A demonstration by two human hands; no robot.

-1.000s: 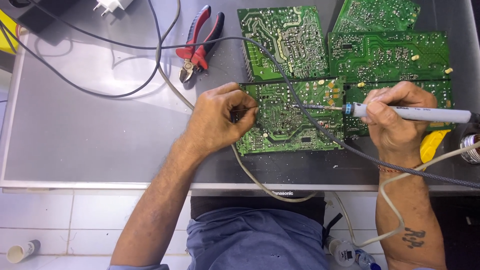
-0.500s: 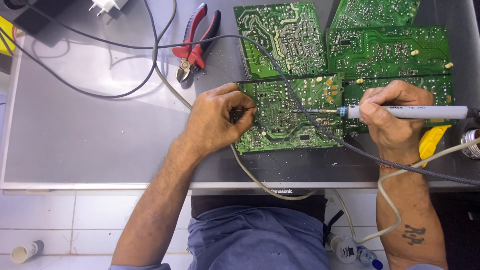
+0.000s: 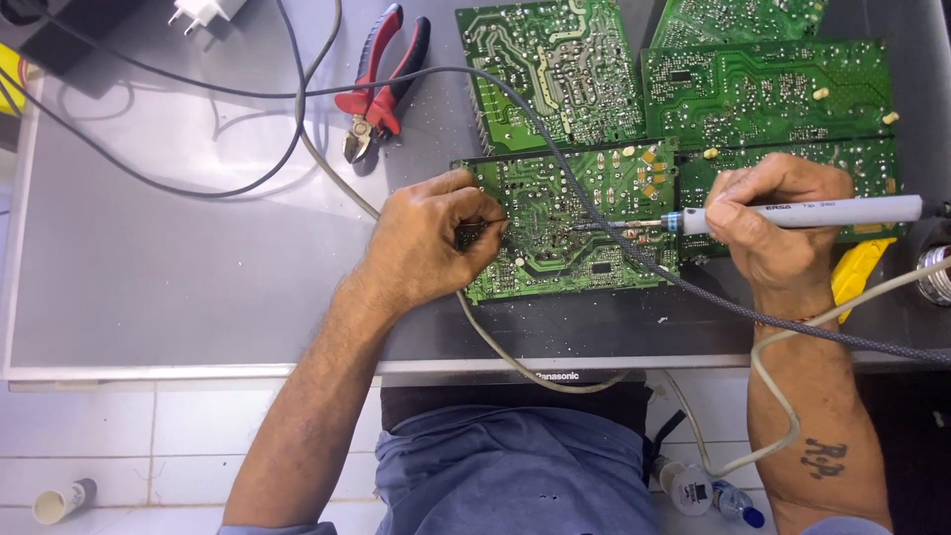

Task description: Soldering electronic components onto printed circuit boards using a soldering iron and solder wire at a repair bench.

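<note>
The green circuit board [image 3: 570, 223] lies flat on the grey worktop [image 3: 178, 267], near the middle, with more boards just beyond it. The left hand [image 3: 426, 243] rests on the board's left edge, its grip pinched together on something small and dark. The right hand [image 3: 778, 223] is clamped on a grey soldering iron [image 3: 792, 213], whose tip touches the board. Red-handled cutters [image 3: 381, 84] lie further off to the left.
</note>
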